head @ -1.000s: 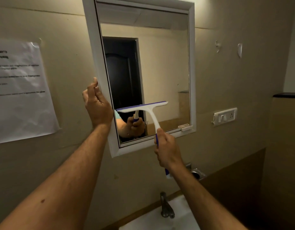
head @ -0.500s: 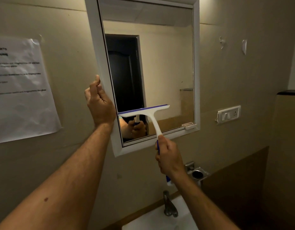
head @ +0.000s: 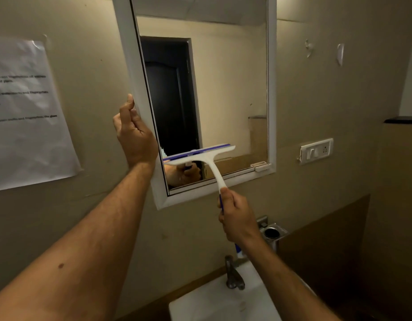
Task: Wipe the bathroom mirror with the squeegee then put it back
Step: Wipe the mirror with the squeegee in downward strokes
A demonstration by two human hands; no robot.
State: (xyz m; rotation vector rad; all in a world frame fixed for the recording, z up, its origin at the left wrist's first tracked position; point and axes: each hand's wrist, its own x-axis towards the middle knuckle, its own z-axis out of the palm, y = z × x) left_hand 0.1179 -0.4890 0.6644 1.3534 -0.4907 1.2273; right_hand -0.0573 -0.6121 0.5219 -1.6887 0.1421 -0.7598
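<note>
A white-framed mirror hangs on the beige wall, swung out at an angle. My left hand grips its left frame edge. My right hand is closed around the blue handle of a white squeegee. The squeegee's blue-edged blade lies across the glass low on the left side, a little above the bottom frame. The glass reflects a dark doorway and my right hand.
A white basin with a metal tap sits below. A metal cup holder is fixed to the wall right of my hand. A switch plate and two wall hooks are further right. A paper notice hangs at left.
The squeegee blade has slid slightly lower on the glass with my right hand. The left hand keeps its hold on the frame. My view has shifted a little.
</note>
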